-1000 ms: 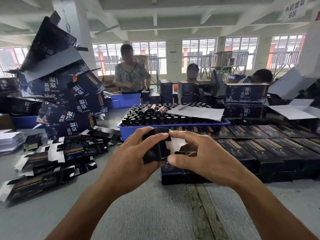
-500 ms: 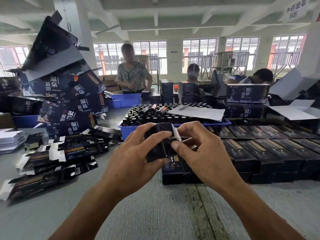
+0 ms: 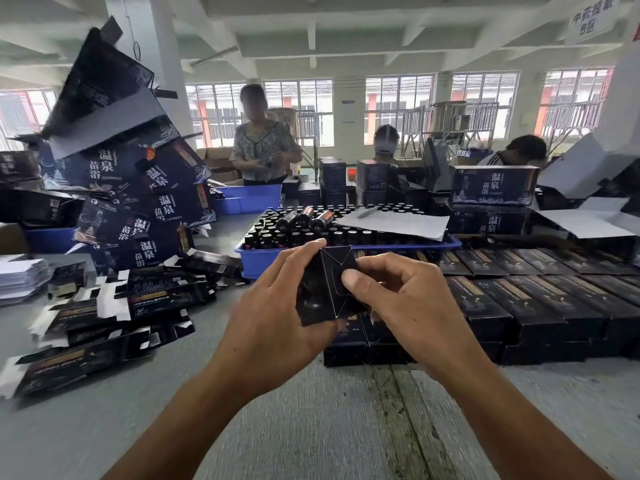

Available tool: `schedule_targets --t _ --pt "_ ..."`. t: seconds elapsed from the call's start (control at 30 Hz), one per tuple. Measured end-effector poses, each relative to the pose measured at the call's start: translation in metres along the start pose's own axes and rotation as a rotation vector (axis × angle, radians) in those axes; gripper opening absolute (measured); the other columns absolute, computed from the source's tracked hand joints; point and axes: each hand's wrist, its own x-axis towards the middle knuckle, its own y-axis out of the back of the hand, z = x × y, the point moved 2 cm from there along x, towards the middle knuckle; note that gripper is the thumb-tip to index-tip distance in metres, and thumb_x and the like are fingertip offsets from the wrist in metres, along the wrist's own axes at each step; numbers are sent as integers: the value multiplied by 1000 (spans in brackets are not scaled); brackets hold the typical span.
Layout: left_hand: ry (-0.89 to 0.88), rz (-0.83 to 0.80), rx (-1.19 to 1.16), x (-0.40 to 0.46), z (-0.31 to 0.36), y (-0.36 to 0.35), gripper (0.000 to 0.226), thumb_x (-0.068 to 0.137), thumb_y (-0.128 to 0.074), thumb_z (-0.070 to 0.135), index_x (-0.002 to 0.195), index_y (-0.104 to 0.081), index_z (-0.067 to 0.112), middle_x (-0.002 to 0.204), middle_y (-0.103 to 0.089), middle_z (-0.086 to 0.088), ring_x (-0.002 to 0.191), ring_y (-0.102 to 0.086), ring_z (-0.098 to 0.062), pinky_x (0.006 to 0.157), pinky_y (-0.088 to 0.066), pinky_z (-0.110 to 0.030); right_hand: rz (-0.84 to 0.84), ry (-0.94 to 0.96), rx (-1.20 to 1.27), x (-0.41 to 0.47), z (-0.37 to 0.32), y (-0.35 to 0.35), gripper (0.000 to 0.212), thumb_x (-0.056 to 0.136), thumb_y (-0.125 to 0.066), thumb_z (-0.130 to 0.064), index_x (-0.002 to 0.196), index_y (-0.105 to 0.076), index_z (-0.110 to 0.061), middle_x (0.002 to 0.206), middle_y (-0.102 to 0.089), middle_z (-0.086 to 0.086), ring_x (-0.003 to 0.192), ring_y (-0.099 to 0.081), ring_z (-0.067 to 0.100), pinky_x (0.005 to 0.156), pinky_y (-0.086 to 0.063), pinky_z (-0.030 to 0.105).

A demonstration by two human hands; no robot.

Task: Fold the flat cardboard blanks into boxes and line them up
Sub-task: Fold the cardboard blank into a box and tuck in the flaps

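While rows of finished boxes [image 3: 540,306] already line the table's [image 3: 311,427] right side, we hold one box [image 3: 327,289] above its middle, left hand [image 3: 273,313] curled round its body, right hand's [image 3: 408,306] thumb pressing the end flap. Many flat blanks [image 3: 104,313] still wait, piled toward the left edge.

Bright window backlight, wide-angle edge distortion, slight motion blur

A blue tray [image 3: 257,259] of dark bottles [image 3: 311,233] sits on the counter [image 3: 311,427], a paper sheet [image 3: 394,223] lying across them.
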Motion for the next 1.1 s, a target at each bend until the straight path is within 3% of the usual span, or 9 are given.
schedule_targets --t 0.3,0.5,0.57,0.67,0.73,0.8,0.9,1.0,1.1 --pt "-12 -13 71 -1 2 -5 91 75 -83 46 145 -25 44 136 -35 32 119 -43 4 93 -34 -9 87 33 -109 -4 -2 -4 4 88 -74 -28 92 -74 -30 84 -73 -21 79 -70 -2 66 -51 8" --pt "28 0 6 0 3 0 91 74 -84 49 146 -29 42 136 -42 29 119 -50 -1 97 -48 -21 14 38 -139 -3 -6 -2 6 90 -70 -38 96 -69 -40 90 -70 -30 83 -68 -7 64 -49 5" --pt "40 3 5 0 4 1 92 73 -83 51 146 -28 43 136 -40 30 118 -50 0 95 -47 -18 -8 30 -123 -3 -6 -1 17 88 -70 -47 104 -67 -42 93 -69 -31 85 -67 -9 63 -48 5" --pt "-36 -26 112 -1 9 0 93 77 -82 43 149 -23 44 142 -34 30 128 -41 2 102 -44 -24 -54 17 -201 -3 -4 -4 63 76 -68 -70 132 -48 -51 94 -64 -29 91 -57 -23 59 -43 -2" --pt "-137 -63 194 -1 13 -3 96 79 -80 29 155 -22 39 154 -29 25 144 -24 2 115 -34 -31 -60 -3 -231 -3 -2 -8 74 74 -71 -67 138 -35 -58 95 -54 -34 90 -49 -32 57 -39 -6" --pt "-186 -67 209 -1 15 -5 94 79 -76 18 157 -25 30 163 -25 15 153 -11 -7 122 -21 -35 -15 -36 -163 0 1 -7 71 75 -73 -53 136 -37 -56 90 -62 -26 86 -59 -22 58 -44 -1" --pt "-77 65 136 0 15 -2 83 82 -72 13 155 -34 25 163 -25 9 152 -15 -12 120 -19 -35 59 -120 -27 5 5 2 79 58 -69 -49 134 -46 -46 93 -68 -14 81 -69 0 61 -57 17" --pt "208 257 -97 2 9 11 66 88 -66 39 148 -40 31 150 -40 10 139 -35 -4 113 -30 -27 30 -172 108 8 10 7 75 46 -74 -43 118 -61 -31 92 -74 -9 85 -73 14 79 -62 38" --pt "420 242 -520 7 2 18 74 76 -66 58 143 -43 37 124 -63 20 116 -60 0 94 -51 -22 -88 -219 184 8 11 1 58 48 -80 -28 104 -67 -26 94 -76 -3 91 -73 21 80 -56 34"
